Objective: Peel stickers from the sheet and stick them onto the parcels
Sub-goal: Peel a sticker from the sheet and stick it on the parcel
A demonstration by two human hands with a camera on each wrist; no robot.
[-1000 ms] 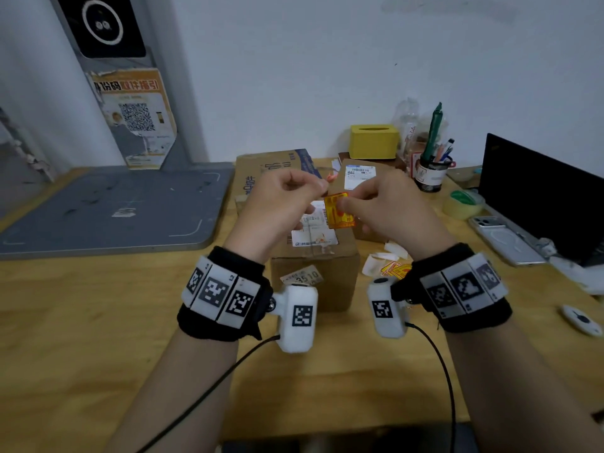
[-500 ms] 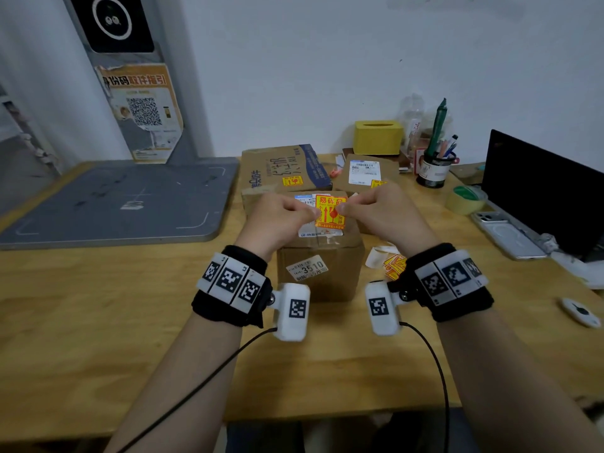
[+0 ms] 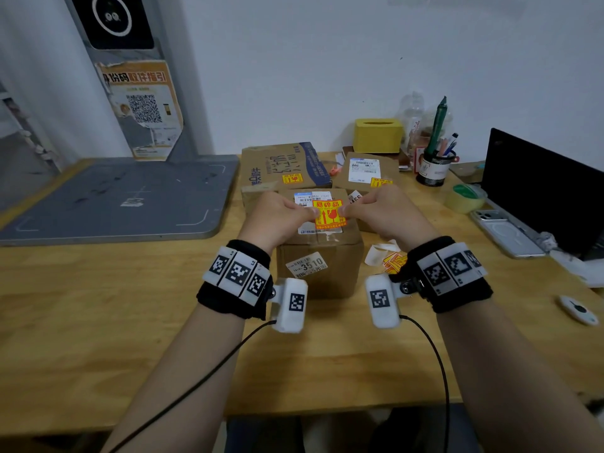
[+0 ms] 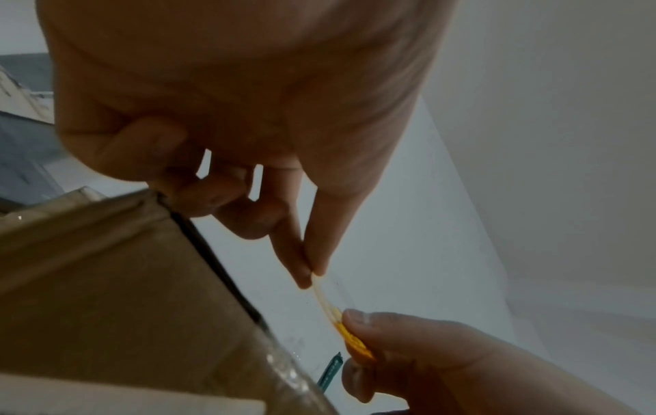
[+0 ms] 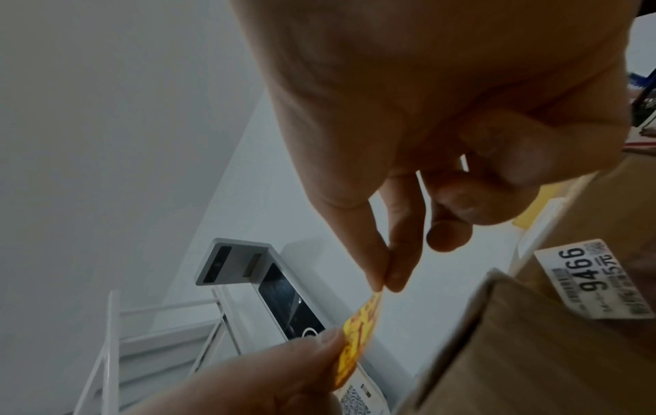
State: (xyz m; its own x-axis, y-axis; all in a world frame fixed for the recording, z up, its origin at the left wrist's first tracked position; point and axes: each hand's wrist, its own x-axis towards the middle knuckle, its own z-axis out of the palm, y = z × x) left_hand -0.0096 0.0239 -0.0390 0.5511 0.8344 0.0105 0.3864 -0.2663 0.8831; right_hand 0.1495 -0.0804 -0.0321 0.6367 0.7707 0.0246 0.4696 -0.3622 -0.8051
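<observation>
Sticker now lower over parcel; wrist views: edge-on.

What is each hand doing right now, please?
Left hand: fingers pinching the left edge of the yellow sticker.
Right hand: fingers pinching its right edge.

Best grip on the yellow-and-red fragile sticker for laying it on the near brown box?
Pinch the yellow-and-red fragile sticker at its side edges, one hand each side, as the left hand and right hand do. It is thin and limp; two pinches hold it flat over the near brown box.
</observation>
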